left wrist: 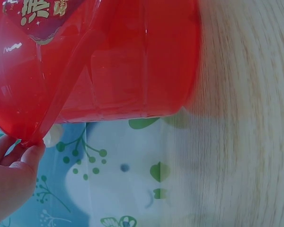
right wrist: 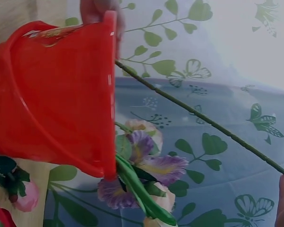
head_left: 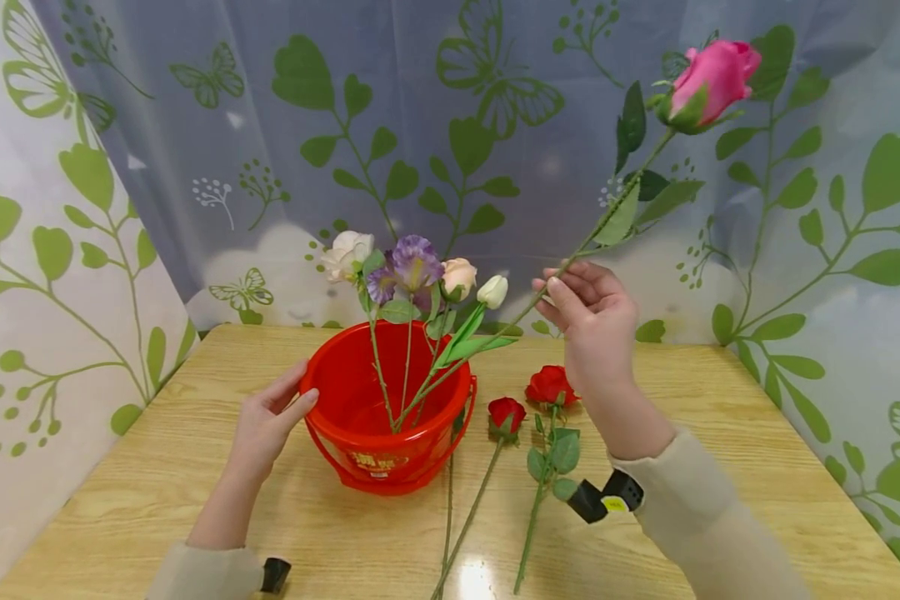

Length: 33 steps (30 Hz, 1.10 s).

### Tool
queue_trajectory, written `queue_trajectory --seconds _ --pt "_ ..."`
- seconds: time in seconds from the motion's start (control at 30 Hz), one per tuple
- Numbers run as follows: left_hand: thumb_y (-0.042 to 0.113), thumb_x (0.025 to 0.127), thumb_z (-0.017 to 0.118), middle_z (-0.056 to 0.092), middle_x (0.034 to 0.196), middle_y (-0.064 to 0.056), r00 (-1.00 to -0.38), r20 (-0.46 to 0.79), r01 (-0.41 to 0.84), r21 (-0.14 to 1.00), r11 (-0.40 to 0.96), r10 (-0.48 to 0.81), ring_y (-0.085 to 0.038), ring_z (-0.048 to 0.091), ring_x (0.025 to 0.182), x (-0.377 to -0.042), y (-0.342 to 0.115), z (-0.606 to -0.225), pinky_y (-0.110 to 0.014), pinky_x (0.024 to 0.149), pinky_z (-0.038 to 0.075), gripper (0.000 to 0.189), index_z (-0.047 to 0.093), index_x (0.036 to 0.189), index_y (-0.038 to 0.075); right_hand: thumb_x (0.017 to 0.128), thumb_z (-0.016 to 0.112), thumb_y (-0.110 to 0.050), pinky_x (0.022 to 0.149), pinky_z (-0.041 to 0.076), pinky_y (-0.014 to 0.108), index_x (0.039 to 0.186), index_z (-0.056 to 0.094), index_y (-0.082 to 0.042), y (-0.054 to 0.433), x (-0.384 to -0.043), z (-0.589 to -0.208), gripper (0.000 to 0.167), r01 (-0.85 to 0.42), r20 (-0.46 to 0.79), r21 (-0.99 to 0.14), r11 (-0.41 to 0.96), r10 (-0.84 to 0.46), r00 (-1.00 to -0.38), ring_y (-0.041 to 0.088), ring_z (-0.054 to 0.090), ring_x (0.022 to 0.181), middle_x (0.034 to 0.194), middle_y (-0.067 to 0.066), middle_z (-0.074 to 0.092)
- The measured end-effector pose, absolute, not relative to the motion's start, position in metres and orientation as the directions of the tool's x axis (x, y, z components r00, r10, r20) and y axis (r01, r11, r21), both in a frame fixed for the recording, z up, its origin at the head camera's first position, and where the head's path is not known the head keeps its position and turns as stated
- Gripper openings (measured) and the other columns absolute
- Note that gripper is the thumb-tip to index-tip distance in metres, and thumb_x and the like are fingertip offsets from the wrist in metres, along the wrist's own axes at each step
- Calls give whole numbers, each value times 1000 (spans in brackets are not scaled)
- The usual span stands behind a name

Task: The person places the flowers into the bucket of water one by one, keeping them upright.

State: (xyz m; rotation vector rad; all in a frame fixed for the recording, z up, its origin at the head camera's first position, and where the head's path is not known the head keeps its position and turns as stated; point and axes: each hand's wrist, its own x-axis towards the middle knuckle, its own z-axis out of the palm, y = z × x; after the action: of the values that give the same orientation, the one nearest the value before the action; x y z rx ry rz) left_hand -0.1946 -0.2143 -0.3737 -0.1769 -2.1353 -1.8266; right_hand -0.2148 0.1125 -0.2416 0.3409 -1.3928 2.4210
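My right hand (head_left: 600,329) pinches the green stem (right wrist: 194,112) of a pink rose (head_left: 712,83) between thumb and fingers, up and right of the red bucket (head_left: 390,462). The rose leans right, its bloom high and the low end of its stem inside the bucket. With thumb and fingers, my left hand (head_left: 266,429) grips the bucket's left rim; the left wrist view also has this hand (left wrist: 12,182) at the rim. Standing in the bucket are a white bloom (head_left: 347,257), a purple iris (head_left: 417,262), a peach rose (head_left: 459,278) and a white tulip (head_left: 492,291).
Right of the bucket, two red roses lie on the wooden table (head_left: 157,467), one bud-like (head_left: 506,417) and one fuller (head_left: 551,386). A pink bloom (right wrist: 27,196) lies beside the bucket in the right wrist view. Behind hangs a leaf-patterned curtain (head_left: 390,108).
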Motion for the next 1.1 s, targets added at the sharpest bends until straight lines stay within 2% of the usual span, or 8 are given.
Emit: queue_trajectory --seconds 0.17,0.27,0.47,0.63,0.7,0.83,1.1 --pt "7 83 61 41 129 -21 -939 324 301 936 181 -118 -6 46 110 -195 -215 -374 -15 82 42 49 42 126 -8 84 54 7 74 51 32 95 52 0 100 -220 -250 13 -394 392 -866 -308 72 -917 17 62 80 86 3 62" --pt "8 84 61 41 129 -21 -940 322 298 937 184 -113 -7 46 111 -195 -215 -374 -15 82 42 49 42 127 -8 84 54 7 75 51 34 99 51 4 92 -224 -254 16 -396 404 -887 -238 19 -915 17 61 81 87 4 61" --pt "8 84 60 40 129 -21 -941 319 295 937 185 -111 -9 45 113 -194 -216 -373 -14 82 42 49 42 127 -8 84 55 5 74 51 35 104 51 8 78 -234 -262 21 -400 414 -904 -150 -69 -908 14 61 80 95 18 59" --pt "9 84 61 41 129 -20 -944 312 288 938 192 -110 -14 44 115 -193 -216 -373 -14 82 42 49 42 127 -7 84 56 4 72 52 34 105 52 10 65 -240 -270 22 -411 421 -906 -101 -129 -898 21 61 82 98 27 57" --pt "9 84 61 42 129 -19 -945 310 285 938 197 -110 -16 43 115 -193 -216 -373 -14 82 42 49 42 127 -7 84 55 4 72 52 33 106 51 11 59 -241 -272 23 -405 413 -911 -85 -156 -897 25 60 83 98 25 58" --pt "9 84 60 42 129 -19 -944 312 287 938 194 -108 -14 43 115 -194 -215 -373 -14 82 42 49 42 127 -6 84 55 4 74 51 39 105 53 9 50 -244 -277 22 -397 400 -916 -58 -203 -894 34 58 87 95 21 59" --pt "9 84 61 42 129 -19 -940 323 300 935 190 -109 -8 45 112 -195 -217 -376 -14 83 41 49 43 127 -6 83 59 0 70 52 34 105 56 4 30 -248 -290 22 -389 368 -921 26 -273 -889 23 60 80 91 13 60"
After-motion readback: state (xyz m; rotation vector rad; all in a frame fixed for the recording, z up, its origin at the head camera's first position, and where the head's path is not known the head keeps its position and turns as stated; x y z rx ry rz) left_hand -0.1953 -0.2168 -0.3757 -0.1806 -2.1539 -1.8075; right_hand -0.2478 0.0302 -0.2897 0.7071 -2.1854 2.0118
